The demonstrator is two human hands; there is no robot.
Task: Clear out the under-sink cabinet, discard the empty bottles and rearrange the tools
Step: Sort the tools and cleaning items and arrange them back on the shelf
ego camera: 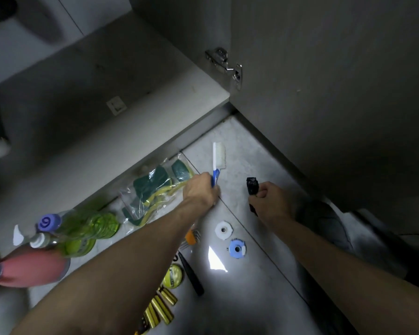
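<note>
Left of my grip lie green bottles and a clear bag of sponges on the floor. My left hand curls round the brush, blue-handled, white bristles pointing away. Just right, my right hand clenches a black tool.

Dim light, with one bright spot on the floor.

It is dark where I work; the cabinet door and the top corners sink into shadow. A white patch of glare shines on the floor between my arms. The bottles at the left edge look blurry and smeared. Straight lines bend near the edges.
</note>
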